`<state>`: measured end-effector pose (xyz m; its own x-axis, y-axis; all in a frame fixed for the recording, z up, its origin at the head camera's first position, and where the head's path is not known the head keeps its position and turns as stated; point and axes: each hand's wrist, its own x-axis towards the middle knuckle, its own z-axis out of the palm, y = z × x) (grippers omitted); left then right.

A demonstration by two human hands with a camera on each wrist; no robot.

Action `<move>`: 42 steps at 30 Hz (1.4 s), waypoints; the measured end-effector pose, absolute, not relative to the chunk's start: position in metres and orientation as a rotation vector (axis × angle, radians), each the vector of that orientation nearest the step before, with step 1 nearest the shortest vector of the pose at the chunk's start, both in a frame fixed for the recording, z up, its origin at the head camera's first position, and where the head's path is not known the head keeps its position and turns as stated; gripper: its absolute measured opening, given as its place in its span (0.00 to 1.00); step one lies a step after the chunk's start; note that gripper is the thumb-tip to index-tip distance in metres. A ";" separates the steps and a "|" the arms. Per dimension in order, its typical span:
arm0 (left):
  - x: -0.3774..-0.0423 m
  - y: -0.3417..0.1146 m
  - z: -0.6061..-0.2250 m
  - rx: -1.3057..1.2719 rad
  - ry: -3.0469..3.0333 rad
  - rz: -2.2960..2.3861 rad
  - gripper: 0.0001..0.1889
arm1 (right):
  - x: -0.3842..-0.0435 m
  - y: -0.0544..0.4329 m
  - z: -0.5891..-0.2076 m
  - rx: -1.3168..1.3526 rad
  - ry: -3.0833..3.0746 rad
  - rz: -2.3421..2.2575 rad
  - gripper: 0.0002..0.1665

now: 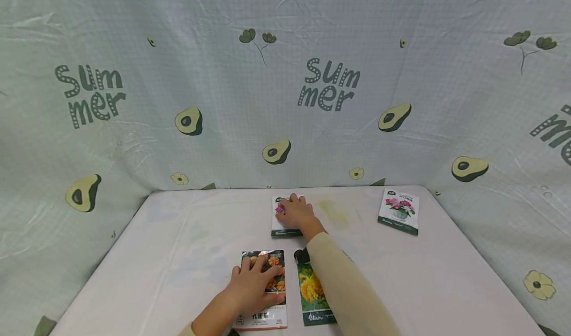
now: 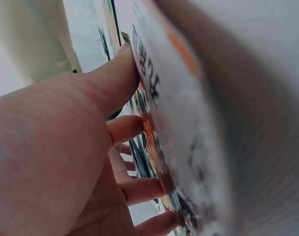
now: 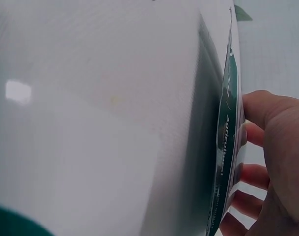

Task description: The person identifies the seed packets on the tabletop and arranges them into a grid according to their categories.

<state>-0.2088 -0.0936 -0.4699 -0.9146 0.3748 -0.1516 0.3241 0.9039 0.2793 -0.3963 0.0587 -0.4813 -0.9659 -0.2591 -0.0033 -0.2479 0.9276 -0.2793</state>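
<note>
In the head view my left hand (image 1: 251,287) rests with spread fingers on a seed packet (image 1: 274,320) showing orange flowers, at the near middle of the table. The left wrist view shows the thumb and fingertips pressing that packet's face (image 2: 164,113). Farther back, my right hand (image 1: 296,214) lies over a white and green seed packet (image 1: 282,233) with pink flowers, covering much of its front. Its fingertips touch the packet (image 3: 227,142) in the right wrist view. Between the two, a yellow-flower packet (image 1: 314,294) lies partly hidden under the right sleeve (image 1: 352,286).
Another pink-flower seed packet (image 1: 399,211) lies tilted near the back right corner of the white table (image 1: 178,237). A pale curtain (image 1: 223,93) printed with avocados and lettering hangs behind the table and along its sides.
</note>
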 end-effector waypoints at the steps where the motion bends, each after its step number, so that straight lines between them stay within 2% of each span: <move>1: -0.209 -0.094 -0.469 0.533 2.867 0.369 0.31 | -0.396 0.058 -0.481 -0.404 3.050 -0.439 0.29; 42: -0.209 -0.094 -0.475 0.558 2.871 0.359 0.31 | -0.392 0.036 -0.485 -0.378 3.089 -0.308 0.32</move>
<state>-0.2094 -0.0937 -0.4748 -0.9101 0.3891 -0.1427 0.3420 0.8995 0.2718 -0.3921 0.0356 -0.4851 -0.9706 -0.2404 0.0099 -0.2377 0.9514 -0.1960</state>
